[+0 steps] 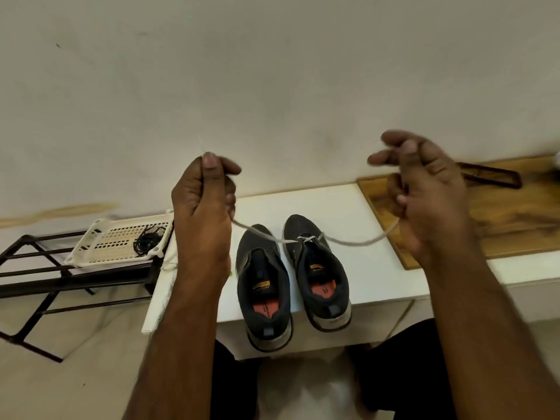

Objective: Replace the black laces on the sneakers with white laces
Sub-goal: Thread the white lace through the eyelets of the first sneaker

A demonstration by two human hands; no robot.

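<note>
Two dark grey sneakers stand side by side on a white table (pixel 348 207), heels toward me. The left sneaker (pixel 263 286) has no lace in it. A white lace (pixel 348 241) runs through the front eyelets of the right sneaker (pixel 321 268), and its two ends rise to my hands. My left hand (pixel 203 204) is raised above the table's left part and grips one end in curled fingers. My right hand (pixel 424 192), blurred, is raised at the right and holds the other end in its lower fingers. A tangle of black laces (pixel 147 242) lies in a cream basket (pixel 112 241).
The perforated cream basket sits on a black metal rack (pixel 36 283) left of the table. A wooden board (pixel 500 216) lies on the table's right part with a dark frame (pixel 491 175) on it. Another white lace end (pixel 169 263) hangs at the table's left edge. A wall is close behind.
</note>
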